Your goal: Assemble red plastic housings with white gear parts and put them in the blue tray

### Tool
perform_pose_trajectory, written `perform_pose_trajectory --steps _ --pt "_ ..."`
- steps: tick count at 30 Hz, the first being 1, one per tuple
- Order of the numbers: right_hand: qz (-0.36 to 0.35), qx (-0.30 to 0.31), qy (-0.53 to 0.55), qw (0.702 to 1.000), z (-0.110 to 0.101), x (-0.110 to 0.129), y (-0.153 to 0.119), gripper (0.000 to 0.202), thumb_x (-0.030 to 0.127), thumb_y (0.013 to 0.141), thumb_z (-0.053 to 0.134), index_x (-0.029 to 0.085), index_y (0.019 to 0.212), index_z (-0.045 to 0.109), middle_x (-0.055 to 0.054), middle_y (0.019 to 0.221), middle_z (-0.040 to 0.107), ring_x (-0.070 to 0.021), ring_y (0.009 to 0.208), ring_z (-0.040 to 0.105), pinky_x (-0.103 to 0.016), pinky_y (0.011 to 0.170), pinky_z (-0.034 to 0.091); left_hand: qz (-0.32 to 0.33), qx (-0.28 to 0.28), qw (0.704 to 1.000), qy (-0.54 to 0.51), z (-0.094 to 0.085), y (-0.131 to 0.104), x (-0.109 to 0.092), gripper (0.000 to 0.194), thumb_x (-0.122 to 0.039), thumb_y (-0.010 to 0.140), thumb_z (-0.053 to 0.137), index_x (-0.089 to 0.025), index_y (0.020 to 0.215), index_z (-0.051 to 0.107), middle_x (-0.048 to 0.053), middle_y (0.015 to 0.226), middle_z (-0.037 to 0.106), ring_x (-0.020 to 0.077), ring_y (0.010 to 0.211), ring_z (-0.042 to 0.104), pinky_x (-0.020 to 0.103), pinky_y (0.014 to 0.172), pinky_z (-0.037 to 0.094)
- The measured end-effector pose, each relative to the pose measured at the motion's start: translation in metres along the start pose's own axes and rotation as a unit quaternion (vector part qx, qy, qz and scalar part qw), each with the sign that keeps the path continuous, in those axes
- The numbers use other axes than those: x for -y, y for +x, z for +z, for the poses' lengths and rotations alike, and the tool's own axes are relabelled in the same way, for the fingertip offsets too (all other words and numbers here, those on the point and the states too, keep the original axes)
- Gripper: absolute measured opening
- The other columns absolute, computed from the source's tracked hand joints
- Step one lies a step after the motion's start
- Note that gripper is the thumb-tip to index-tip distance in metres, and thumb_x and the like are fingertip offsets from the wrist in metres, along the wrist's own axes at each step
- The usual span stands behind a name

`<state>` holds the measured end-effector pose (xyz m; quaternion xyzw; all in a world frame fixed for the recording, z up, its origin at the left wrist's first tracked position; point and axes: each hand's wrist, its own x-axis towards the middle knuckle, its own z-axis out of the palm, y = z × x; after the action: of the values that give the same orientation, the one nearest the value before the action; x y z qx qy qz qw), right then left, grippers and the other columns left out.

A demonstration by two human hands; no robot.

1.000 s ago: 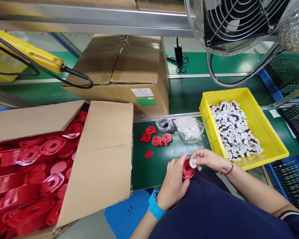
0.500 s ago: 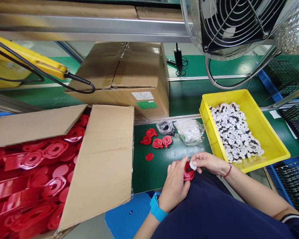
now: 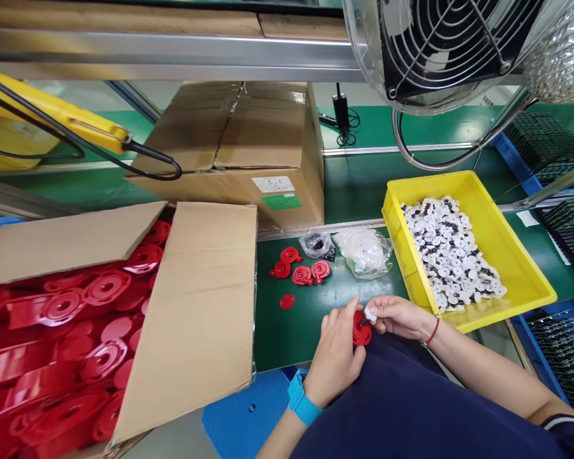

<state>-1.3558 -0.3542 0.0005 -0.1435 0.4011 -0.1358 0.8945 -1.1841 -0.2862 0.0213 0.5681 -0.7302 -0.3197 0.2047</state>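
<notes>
My left hand (image 3: 338,344), with a blue band at the wrist, is closed on a round red plastic part (image 3: 361,333) near the table's front edge. Between thumb and fingers my right hand (image 3: 396,317) pinches a small white disc with a black stem (image 3: 370,314). The black stem points at the middle of the red part; whether it touches I cannot tell. Farther back on the green table lie several red plastic parts (image 3: 302,275) and a flat red disc (image 3: 287,301).
A yellow bin (image 3: 521,274) of white-and-black pieces stands at right. Clear plastic bags (image 3: 363,253) lie beside it. An open carton (image 3: 215,306) of red parts fills the left, a closed carton (image 3: 263,146) stands behind. A fan (image 3: 449,51) hangs overhead at right.
The white disc has tilted in my right hand, so its black stem now shows over the red part. The red part has turned slightly; my left hand has hardly moved.
</notes>
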Motion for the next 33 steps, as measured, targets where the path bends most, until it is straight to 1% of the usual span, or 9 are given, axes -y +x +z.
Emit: perform_pose_trajectory --steps 10,15,20,23,25,27,30,33 --pt "-0.016 0.000 -0.018 1.000 0.000 -0.001 -0.001 0.043 0.037 0.057 0.080 0.007 0.074 0.055 0.000 0.067 0.054 -0.0031 0.050 0.047 -0.016 0.050 0.036 0.003 -0.001 1.000 0.001 0.000 -0.001 -0.001 0.077 -0.003 0.070 0.043 -0.020 0.139 0.014 0.010 0.117 0.050 0.0231 0.099 0.042 0.039 0.085 0.034" --pt "-0.025 -0.009 -0.037 0.999 0.001 -0.001 -0.001 0.042 0.037 0.059 0.079 0.007 0.077 0.057 -0.001 0.070 0.056 -0.0029 0.052 0.048 -0.016 0.053 0.037 0.001 -0.001 1.000 0.008 0.000 0.000 -0.001 0.075 -0.003 0.069 0.043 -0.018 0.138 0.016 0.010 0.116 0.051 0.0233 0.099 0.043 0.039 0.085 0.034" --pt "-0.064 -0.030 -0.148 0.986 0.005 0.001 -0.002 0.048 0.046 0.061 0.075 0.005 0.077 0.056 -0.002 0.071 0.058 -0.0033 0.051 0.049 -0.017 0.053 0.034 -0.006 0.010 1.000 0.017 0.003 -0.001 0.001 0.076 -0.003 0.069 0.043 -0.019 0.138 0.014 0.010 0.116 0.050 0.0226 0.099 0.042 0.039 0.085 0.034" --pt "-0.077 -0.037 -0.182 0.980 0.011 0.003 -0.004 0.048 0.048 0.063 0.073 0.006 0.077 0.054 -0.002 0.072 0.058 -0.0031 0.052 0.049 -0.017 0.053 0.034 -0.013 0.013 0.999 0.036 0.005 -0.002 0.004 0.077 -0.002 0.069 0.044 -0.017 0.138 0.014 0.010 0.114 0.050 0.0225 0.098 0.041 0.039 0.085 0.034" --pt "-0.073 -0.053 -0.174 0.981 0.017 0.002 -0.005 0.051 0.050 0.060 0.074 0.006 0.076 0.053 -0.001 0.069 0.057 -0.0029 0.051 0.048 -0.016 0.052 0.034 -0.012 0.003 0.999 0.050 0.006 -0.002 0.005 0.077 -0.002 0.069 0.045 -0.016 0.138 0.015 0.010 0.113 0.050 0.0222 0.097 0.040 0.038 0.084 0.034" --pt "-0.058 -0.078 -0.148 0.984 0.021 0.001 -0.005 0.056 0.054 0.055 0.075 0.007 0.076 0.051 0.000 0.066 0.056 -0.0030 0.048 0.047 -0.016 0.050 0.035 -0.009 -0.010 0.998 0.059 0.007 -0.001 0.005 0.076 -0.002 0.069 0.045 -0.016 0.138 0.016 0.010 0.111 0.051 0.0213 0.094 0.041 0.036 0.082 0.035" --pt "-0.034 -0.106 -0.112 0.987 0.024 -0.004 -0.003 0.062 0.057 0.048 0.076 0.009 0.077 0.048 0.002 0.064 0.055 -0.0035 0.046 0.047 -0.017 0.048 0.039 -0.003 -0.023 0.997 0.074 0.007 0.000 0.005 0.075 -0.002 0.069 0.046 -0.016 0.137 0.017 0.009 0.110 0.052 0.0207 0.091 0.041 0.035 0.079 0.036" --pt "-0.031 -0.110 -0.107 0.988 0.022 -0.008 0.001 0.063 0.058 0.049 0.076 0.010 0.079 0.047 0.002 0.064 0.055 -0.0038 0.046 0.048 -0.018 0.047 0.042 -0.013 -0.015 0.997 0.069 0.008 -0.001 0.005 0.075 -0.001 0.069 0.044 -0.016 0.137 0.017 0.009 0.111 0.052 0.0212 0.091 0.042 0.037 0.078 0.037"
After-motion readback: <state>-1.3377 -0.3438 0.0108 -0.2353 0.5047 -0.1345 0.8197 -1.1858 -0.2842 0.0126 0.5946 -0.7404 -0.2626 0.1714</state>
